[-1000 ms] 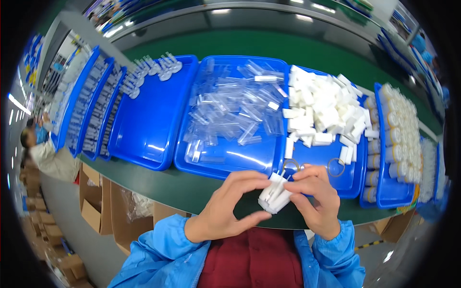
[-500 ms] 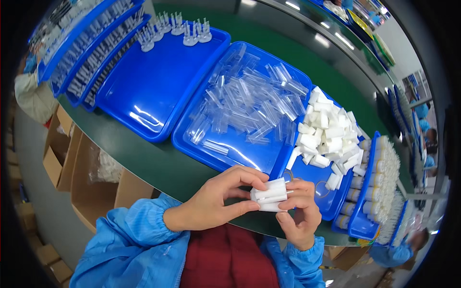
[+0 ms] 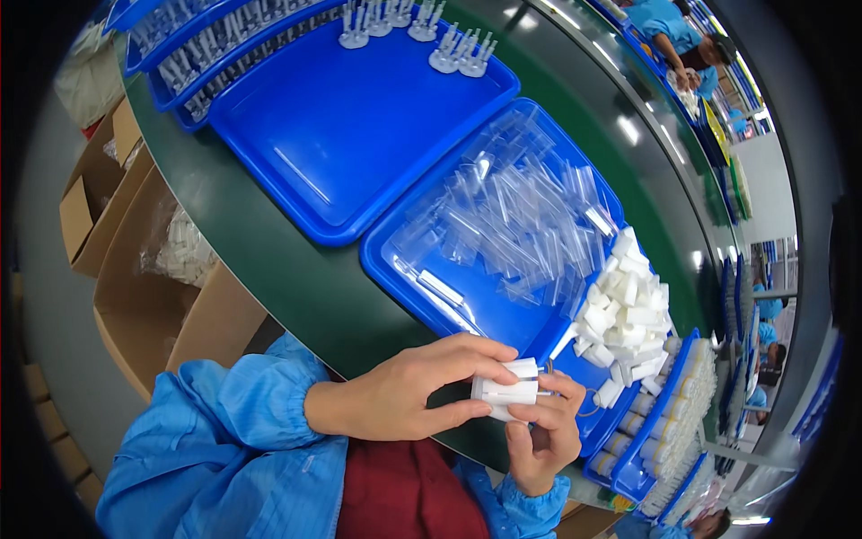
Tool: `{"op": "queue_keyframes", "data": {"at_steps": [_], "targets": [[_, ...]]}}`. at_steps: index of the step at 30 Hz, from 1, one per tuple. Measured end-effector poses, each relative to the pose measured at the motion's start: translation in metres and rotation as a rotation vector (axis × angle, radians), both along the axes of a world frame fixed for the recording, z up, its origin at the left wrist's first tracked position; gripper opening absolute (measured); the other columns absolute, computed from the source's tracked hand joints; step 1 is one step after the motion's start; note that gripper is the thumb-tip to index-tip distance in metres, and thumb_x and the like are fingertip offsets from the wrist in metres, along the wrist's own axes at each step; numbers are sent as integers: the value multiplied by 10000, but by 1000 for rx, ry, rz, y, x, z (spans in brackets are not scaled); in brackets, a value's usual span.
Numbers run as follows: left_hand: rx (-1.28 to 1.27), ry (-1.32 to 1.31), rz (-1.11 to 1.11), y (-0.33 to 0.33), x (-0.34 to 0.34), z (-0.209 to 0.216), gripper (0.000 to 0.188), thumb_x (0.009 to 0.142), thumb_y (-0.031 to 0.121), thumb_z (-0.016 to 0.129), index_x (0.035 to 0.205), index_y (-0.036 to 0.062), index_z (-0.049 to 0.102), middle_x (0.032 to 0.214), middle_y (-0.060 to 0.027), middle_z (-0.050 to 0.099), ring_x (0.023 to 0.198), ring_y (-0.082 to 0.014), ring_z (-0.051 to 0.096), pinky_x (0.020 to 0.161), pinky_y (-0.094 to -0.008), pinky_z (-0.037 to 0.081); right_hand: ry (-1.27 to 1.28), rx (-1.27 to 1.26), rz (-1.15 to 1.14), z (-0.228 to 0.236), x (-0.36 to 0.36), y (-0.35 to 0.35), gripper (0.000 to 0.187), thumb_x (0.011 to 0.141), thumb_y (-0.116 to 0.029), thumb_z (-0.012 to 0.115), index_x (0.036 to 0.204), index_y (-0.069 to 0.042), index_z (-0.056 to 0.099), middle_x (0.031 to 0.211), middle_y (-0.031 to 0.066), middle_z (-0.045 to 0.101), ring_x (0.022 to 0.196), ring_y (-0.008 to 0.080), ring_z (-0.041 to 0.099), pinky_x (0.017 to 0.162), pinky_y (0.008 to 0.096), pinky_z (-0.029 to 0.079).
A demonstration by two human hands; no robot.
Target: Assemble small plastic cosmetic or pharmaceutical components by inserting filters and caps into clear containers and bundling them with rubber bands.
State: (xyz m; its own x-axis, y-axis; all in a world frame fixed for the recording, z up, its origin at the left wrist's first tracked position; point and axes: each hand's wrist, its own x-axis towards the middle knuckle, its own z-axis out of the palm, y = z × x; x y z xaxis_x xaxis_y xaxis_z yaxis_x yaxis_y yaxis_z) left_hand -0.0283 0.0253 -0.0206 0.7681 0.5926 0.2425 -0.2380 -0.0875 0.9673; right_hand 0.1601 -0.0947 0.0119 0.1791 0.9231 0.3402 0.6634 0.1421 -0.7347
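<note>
Both hands meet on one short white cylindrical part [image 3: 509,390] in front of my body. It looks like white pieces set side by side, with a paler rim at its left end and thin prongs jutting from its right end. My left hand [image 3: 422,388] is closed on it from the left, fingers over the top and thumb below. My right hand [image 3: 546,431] pinches the right end, its fingertips against the prongs and lower side. The fingers hide part of the piece. Just beyond is a blue tray [image 3: 395,286] of clear plastic sleeves [image 3: 512,216].
White foam blocks [image 3: 628,314] are heaped in a tray at right, beside stacked trays of white cylinders [image 3: 669,404]. A blue tray [image 3: 341,144] at far left carries several pronged holders [image 3: 458,56] along its back edge. Open cardboard boxes [image 3: 144,305] stand below the table's left edge.
The view has swung, so the trays sit differently in the picture. Both hands still grip the white cylindrical part, which looks more compact and rounder; my right fingers have shifted at its end.
</note>
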Motion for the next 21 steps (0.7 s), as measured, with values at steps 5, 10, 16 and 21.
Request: {"op": "queue_keyframes", "data": {"at_steps": [5,10,16,21], "targets": [[-288,-17,-50,4,-11,-4,324,912,-6,696,1229,-3,630,1442,-189,505,1300,-288,551,1025,-366,542,-58,-36,118,-3,-9,11,185,719,-89,802,898,-127,776,995,40,745,1112,299,602,1026,515,382],[-253,68,117,20,-39,3,282,896,-91,672,1176,-64,657,1440,-221,504,1291,-283,559,1043,-371,529,76,-74,105,1,-8,47,252,780,-30,741,1030,-65,738,1066,84,726,1090,294,607,943,404,455],[-262,42,319,13,-59,6,306,896,-70,685,1202,-65,663,1426,-247,523,1282,-307,566,1058,-411,511,-490,-95,131,-12,-29,107,257,790,-16,716,1046,-37,706,1008,78,685,928,269,605,814,380,465],[-244,2,347,3,-59,7,279,916,-59,667,1194,-41,685,1429,-205,527,1246,-266,592,1003,-366,547,-582,-200,141,-4,-26,109,326,796,-33,743,1112,-27,662,1018,79,660,892,237,634,792,368,486]]}}
